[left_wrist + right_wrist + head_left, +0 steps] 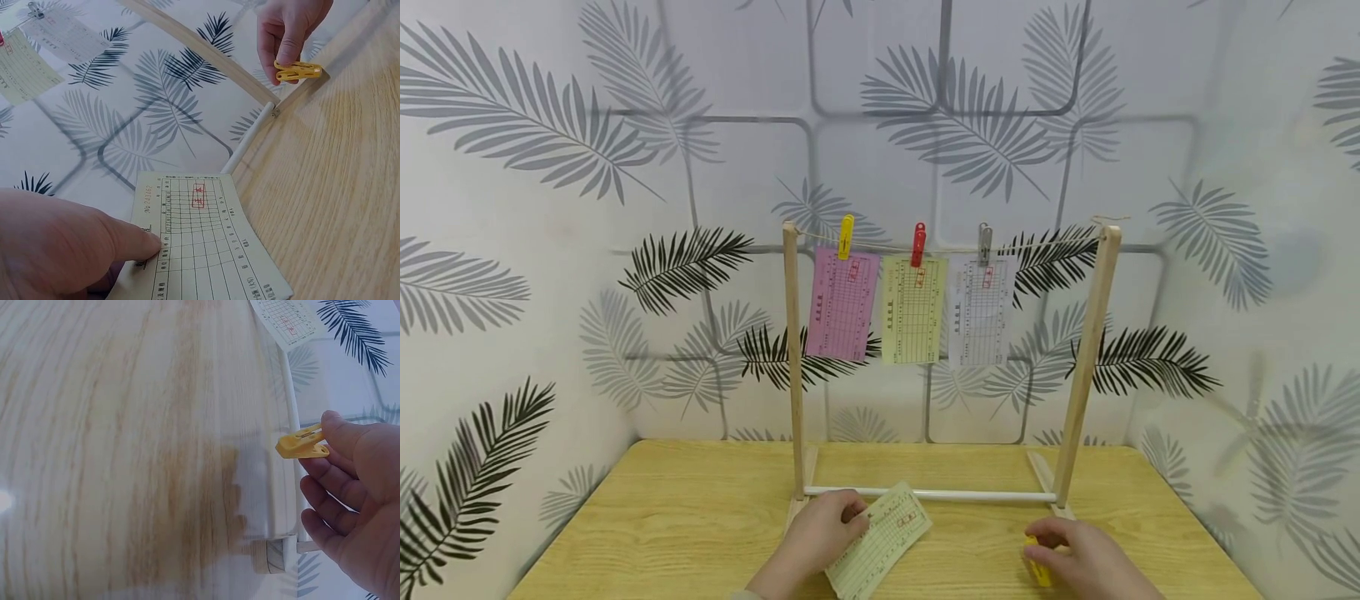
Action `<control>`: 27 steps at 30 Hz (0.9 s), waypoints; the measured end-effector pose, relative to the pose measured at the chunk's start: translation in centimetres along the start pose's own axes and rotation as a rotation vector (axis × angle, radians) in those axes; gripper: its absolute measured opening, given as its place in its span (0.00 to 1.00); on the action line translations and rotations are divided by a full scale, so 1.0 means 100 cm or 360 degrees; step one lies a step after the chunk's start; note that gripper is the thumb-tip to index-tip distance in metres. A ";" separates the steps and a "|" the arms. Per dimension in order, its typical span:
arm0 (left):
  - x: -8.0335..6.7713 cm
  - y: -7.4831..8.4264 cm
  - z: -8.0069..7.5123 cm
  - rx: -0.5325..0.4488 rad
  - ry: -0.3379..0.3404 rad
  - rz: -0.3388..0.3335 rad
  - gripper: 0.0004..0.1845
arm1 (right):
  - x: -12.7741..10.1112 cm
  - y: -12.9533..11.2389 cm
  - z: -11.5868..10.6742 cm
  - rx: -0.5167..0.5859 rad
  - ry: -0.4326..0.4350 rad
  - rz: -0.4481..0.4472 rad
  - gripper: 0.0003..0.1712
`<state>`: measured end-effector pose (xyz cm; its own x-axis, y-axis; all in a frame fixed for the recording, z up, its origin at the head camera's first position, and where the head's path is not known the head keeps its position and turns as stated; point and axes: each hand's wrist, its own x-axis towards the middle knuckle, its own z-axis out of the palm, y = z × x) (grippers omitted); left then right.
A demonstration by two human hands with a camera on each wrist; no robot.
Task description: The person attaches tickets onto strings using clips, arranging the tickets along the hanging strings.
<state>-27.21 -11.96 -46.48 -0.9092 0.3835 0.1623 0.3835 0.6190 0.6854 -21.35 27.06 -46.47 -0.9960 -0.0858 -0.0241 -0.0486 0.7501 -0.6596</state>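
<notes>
My left hand [822, 531] pinches a pale yellow printed form [883, 533] by its edge, thumb on the printed face, above the table in front of the rack. In the left wrist view the form [194, 244] shows a grid and a red stamp. Off to the right, my right hand [1086, 557] pinches a yellow clothespin [303, 442] between thumb and fingers, just over the tabletop. Three forms hang from a string: a pink form [842, 308] under a yellow clothespin [846, 237], a yellow form [913, 312] under a red clothespin [918, 245], and a white form [981, 315] under a grey clothespin [985, 244].
A wooden rack with a left post [794, 367], a right post [1086, 367] and a white lower bar [970, 496] stands on the wooden table [685, 500]. The string [1045, 245] runs between the post tops. Leaf-patterned walls [880, 150] rise behind and beside.
</notes>
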 end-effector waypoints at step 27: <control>0.009 0.034 -0.006 -0.0132 0.0122 0.0097 0.04 | -0.012 -0.039 -0.054 -0.0271 0.0480 -0.0487 0.10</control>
<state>-26.84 -9.93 -43.63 -0.8954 0.3635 0.2571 0.4268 0.5362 0.7282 -20.38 27.79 -39.83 -0.9099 -0.1443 0.3889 -0.3304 0.8191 -0.4689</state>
